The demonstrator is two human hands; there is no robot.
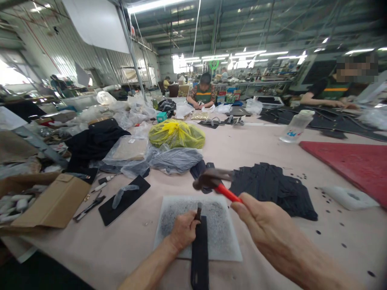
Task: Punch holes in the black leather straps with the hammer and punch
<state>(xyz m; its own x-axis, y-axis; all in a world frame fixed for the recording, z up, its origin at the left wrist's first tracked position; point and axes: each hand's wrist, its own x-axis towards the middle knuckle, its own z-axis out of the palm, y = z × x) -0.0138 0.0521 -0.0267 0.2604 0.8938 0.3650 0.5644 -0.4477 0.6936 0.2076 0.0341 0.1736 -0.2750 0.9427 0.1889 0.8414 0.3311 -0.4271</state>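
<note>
My left hand (pixel 183 231) is closed around a short metal punch (pixel 199 211), held upright over the far end of a dark strap-like piece (pixel 200 253). That piece lies lengthwise, partly on a pale, scuffed board (pixel 225 235) and partly past its near edge. My right hand (pixel 256 213) grips the red handle of a claw hammer (pixel 211 179), raised above the board's right side. The hammer head is slightly blurred and apart from the punch. Where the punch tip meets the strap is hidden by my left fingers.
Stacked dark pieces (pixel 269 187) lie right, with small black discs scattered nearby. A black plate (pixel 123 201) and cardboard box (pixel 57 201) stand left. Behind are a yellow bag (pixel 177 135), a clear bottle (pixel 298 125) and a red board (pixel 353 165). Co-workers sit across the table.
</note>
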